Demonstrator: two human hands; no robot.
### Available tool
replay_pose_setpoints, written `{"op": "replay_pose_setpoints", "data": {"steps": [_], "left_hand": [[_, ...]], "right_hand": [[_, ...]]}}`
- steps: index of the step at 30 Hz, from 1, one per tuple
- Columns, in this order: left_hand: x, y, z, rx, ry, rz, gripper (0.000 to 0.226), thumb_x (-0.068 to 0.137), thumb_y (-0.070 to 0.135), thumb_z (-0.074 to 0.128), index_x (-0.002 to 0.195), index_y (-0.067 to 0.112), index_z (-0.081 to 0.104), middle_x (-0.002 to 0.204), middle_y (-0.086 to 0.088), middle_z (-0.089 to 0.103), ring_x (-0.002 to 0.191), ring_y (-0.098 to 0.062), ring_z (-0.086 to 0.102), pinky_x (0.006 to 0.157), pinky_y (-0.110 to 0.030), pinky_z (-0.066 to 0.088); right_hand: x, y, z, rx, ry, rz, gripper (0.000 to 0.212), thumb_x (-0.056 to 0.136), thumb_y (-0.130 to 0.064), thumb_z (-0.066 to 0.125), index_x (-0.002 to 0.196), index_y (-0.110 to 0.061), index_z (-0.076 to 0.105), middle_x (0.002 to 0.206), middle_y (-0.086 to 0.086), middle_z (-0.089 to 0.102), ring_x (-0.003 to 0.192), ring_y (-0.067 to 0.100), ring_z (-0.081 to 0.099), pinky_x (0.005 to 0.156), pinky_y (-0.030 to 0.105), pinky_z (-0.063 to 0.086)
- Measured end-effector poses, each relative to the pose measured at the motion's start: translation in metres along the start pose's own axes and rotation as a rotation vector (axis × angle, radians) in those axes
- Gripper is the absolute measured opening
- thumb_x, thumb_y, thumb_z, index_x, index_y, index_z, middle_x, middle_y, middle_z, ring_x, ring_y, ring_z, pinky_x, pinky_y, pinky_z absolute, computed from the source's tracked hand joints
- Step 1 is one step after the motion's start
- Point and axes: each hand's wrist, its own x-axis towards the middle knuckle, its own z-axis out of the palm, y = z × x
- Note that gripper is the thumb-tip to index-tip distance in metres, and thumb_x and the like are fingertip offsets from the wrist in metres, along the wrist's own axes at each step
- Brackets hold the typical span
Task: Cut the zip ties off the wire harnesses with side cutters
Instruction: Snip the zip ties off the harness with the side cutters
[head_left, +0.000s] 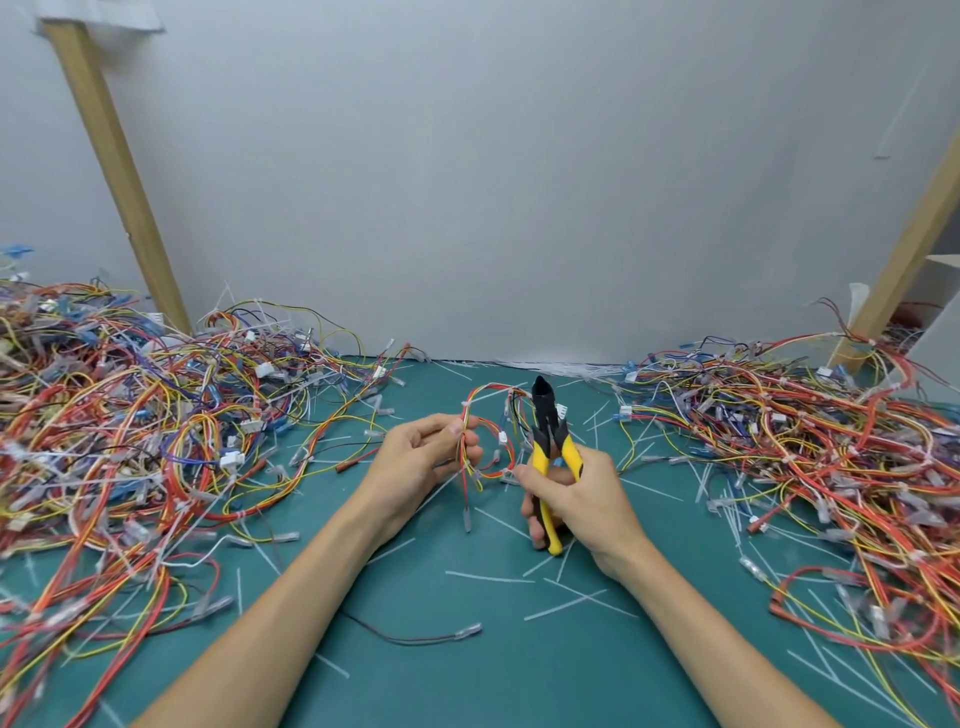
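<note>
A small wire harness of red, orange and yellow wires hangs looped above the green mat, with white connectors and a white zip tie near its top. My left hand pinches the loop on its left side. My right hand grips the yellow-and-black handles of the side cutters, whose black jaws point up and away just right of the harness. The jaws look nearly closed and sit beside the wires; I cannot tell if they touch a tie.
A big tangled heap of harnesses covers the left of the green mat, another heap the right. Several cut white tie strips and a loose dark wire lie between. Wooden posts lean against the grey wall.
</note>
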Motion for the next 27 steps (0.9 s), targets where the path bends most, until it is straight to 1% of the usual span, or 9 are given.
{"op": "replay_pose_setpoints", "data": {"steps": [2,7,10,13,17,19,22,25,27], "left_hand": [[0.001,0.001,0.0,-0.024,-0.002,0.001,0.018,0.098,0.008,0.049,0.104,0.001,0.065,0.074,0.001,0.066,0.069,-0.012,0.066,0.069,-0.018,0.054],[0.002,0.0,0.0,-0.033,-0.015,-0.001,0.018,0.099,0.007,0.047,0.103,0.002,0.064,0.074,0.0,0.064,0.069,-0.011,0.065,0.069,-0.017,0.054],[0.001,0.0,0.0,-0.033,-0.013,-0.006,0.018,0.099,0.007,0.047,0.103,0.002,0.064,0.075,0.0,0.064,0.068,-0.011,0.065,0.068,-0.018,0.054],[0.001,0.0,0.0,-0.037,-0.011,-0.007,0.018,0.099,0.007,0.047,0.102,0.003,0.064,0.074,0.0,0.064,0.067,-0.011,0.066,0.067,-0.018,0.053],[0.002,-0.001,-0.001,-0.032,-0.015,-0.004,0.018,0.099,0.007,0.047,0.102,0.003,0.064,0.073,0.001,0.065,0.068,-0.011,0.066,0.068,-0.018,0.054],[0.002,-0.001,-0.002,-0.027,-0.016,-0.003,0.018,0.099,0.007,0.047,0.101,0.003,0.064,0.073,0.001,0.065,0.069,-0.011,0.066,0.069,-0.018,0.054],[0.002,-0.002,-0.002,-0.025,-0.018,-0.005,0.018,0.099,0.008,0.047,0.102,0.004,0.064,0.074,0.001,0.065,0.069,-0.01,0.066,0.068,-0.018,0.054],[0.002,-0.001,-0.002,-0.024,-0.021,-0.004,0.018,0.099,0.007,0.047,0.102,0.003,0.064,0.074,0.001,0.065,0.069,-0.011,0.066,0.068,-0.018,0.054],[0.002,-0.001,-0.002,-0.024,-0.024,0.0,0.018,0.099,0.007,0.047,0.103,0.003,0.064,0.074,0.001,0.065,0.069,-0.011,0.066,0.068,-0.018,0.054]], "right_hand": [[0.0,-0.001,-0.002,0.006,-0.053,0.029,0.019,0.089,-0.012,0.07,0.074,-0.014,0.058,0.059,0.017,0.061,0.04,0.026,0.054,0.041,0.031,0.049],[-0.001,-0.007,-0.005,0.025,-0.122,0.093,0.015,0.087,-0.009,0.071,0.081,-0.008,0.057,0.062,0.017,0.064,0.046,0.029,0.062,0.042,0.03,0.05],[-0.002,-0.011,-0.006,0.055,-0.122,0.115,0.013,0.084,-0.009,0.073,0.081,-0.007,0.061,0.064,0.018,0.065,0.052,0.031,0.066,0.046,0.033,0.054],[-0.002,-0.012,-0.006,0.111,-0.114,0.119,0.014,0.075,-0.013,0.078,0.078,-0.008,0.065,0.067,0.018,0.066,0.059,0.034,0.069,0.053,0.037,0.059],[-0.001,-0.012,-0.007,0.14,-0.113,0.122,0.025,0.073,-0.018,0.074,0.091,-0.005,0.063,0.074,0.018,0.069,0.07,0.036,0.072,0.062,0.039,0.061],[-0.001,-0.011,-0.008,0.155,-0.114,0.131,0.026,0.074,-0.018,0.074,0.094,-0.006,0.063,0.076,0.018,0.07,0.072,0.037,0.072,0.062,0.038,0.061],[0.0,-0.011,-0.009,0.172,-0.103,0.141,0.021,0.077,-0.016,0.076,0.093,-0.008,0.064,0.078,0.018,0.071,0.073,0.037,0.072,0.059,0.036,0.06],[0.003,-0.009,-0.009,0.17,-0.081,0.141,0.007,0.087,-0.006,0.066,0.093,-0.004,0.067,0.084,0.017,0.074,0.076,0.035,0.073,0.056,0.031,0.058],[0.004,-0.007,-0.007,0.118,-0.049,0.142,0.015,0.091,0.003,0.055,0.087,-0.002,0.069,0.08,0.017,0.074,0.069,0.029,0.074,0.052,0.026,0.056]]}}
